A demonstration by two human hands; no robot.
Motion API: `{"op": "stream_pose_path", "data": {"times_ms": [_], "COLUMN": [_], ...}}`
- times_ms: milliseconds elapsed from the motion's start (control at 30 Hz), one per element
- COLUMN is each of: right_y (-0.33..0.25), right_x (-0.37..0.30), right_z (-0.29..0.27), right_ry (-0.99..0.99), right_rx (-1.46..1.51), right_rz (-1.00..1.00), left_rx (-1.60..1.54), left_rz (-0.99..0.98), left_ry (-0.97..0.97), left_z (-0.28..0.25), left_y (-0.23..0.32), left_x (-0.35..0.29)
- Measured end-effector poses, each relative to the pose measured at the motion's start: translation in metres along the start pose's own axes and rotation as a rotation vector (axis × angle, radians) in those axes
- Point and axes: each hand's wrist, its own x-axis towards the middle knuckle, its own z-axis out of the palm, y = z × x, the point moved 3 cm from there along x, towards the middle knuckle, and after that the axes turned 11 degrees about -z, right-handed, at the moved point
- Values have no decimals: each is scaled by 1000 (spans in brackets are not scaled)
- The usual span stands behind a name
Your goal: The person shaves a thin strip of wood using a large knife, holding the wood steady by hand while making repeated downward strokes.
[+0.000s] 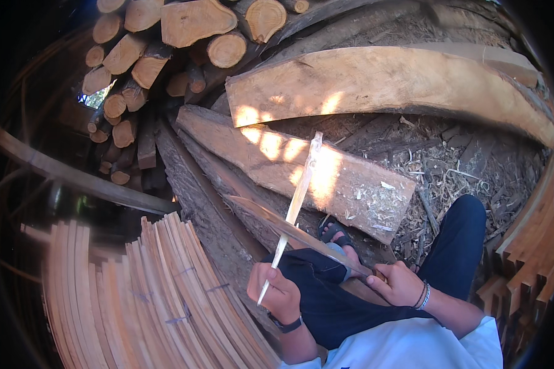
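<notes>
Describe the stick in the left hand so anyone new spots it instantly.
Find the sunlit slab below the big curved board. In front of it, a slender pale stick slants down to the left hand. Unlike the broader, darker blade crossing it, the stick tapers to a whitish point.

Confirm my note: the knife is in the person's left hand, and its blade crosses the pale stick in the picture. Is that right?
Not quite: the knife is in the right hand, not the left hand, as the head view shows. Its blade does cross the pale stick there.
</notes>
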Motion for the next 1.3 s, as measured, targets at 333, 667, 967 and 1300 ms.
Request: {"op": "stream_pose_path", "data": {"times_ms": [333,667,967,1300], "right_y": [3,-10,-14,-2], "right_x": [4,-3,-5,3], "right_z": [2,6,3,3], "right_ry": [-60,-75,-116,-50], "right_rx": [13,35,37,2], "right_rz": [-24,-46,-76,-54], "left_rx": [-10,29,-5,28], "left_rz": [-43,-20,-53,16], "left_ry": [-56,-32,-3,-3], "left_z": [2,-1,2,3], "left_y": [1,-1,-2,-4], "left_x": [3,3,2,1]}}
